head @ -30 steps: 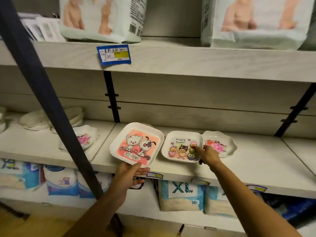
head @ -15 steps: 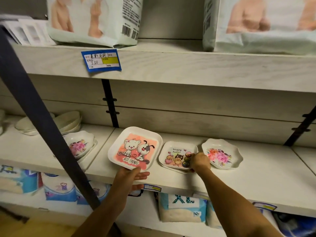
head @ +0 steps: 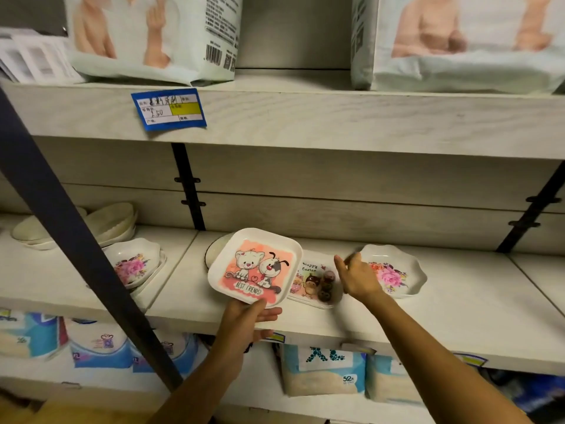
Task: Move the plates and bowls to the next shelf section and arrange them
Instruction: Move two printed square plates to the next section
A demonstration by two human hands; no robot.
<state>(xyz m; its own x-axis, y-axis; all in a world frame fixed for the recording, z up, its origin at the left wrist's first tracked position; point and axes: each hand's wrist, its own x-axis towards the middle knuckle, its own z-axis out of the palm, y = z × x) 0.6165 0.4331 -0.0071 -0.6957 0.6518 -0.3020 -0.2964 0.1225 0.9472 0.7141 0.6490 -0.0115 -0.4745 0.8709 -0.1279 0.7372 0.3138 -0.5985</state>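
My left hand (head: 249, 318) grips the near edge of a square "Best Friends" plate (head: 255, 267) with a cat and a dog, held tilted above the middle shelf section (head: 458, 325). To its right a small "Happy Easter" plate (head: 312, 281) lies flat on the shelf. My right hand (head: 356, 278) hovers just right of it, fingers apart and holding nothing. A scalloped flower bowl (head: 394, 273) sits beyond that hand. A round white plate (head: 215, 255) shows partly behind the held plate. In the left section are flower bowls (head: 134, 264) and stacked white bowls (head: 107, 221).
A dark slanted post (head: 76, 240) crosses the left foreground. The upper shelf (head: 336, 117) carries diaper packs and a blue price tag (head: 169, 108). More diaper packs (head: 324, 368) fill the shelf below. A black bracket (head: 189, 185) divides the two sections.
My right hand has let go of the Easter plate and lifted off to the right with fingers spread. The left hand has raised the cat-and-dog plate slightly over the Easter plate's left edge.
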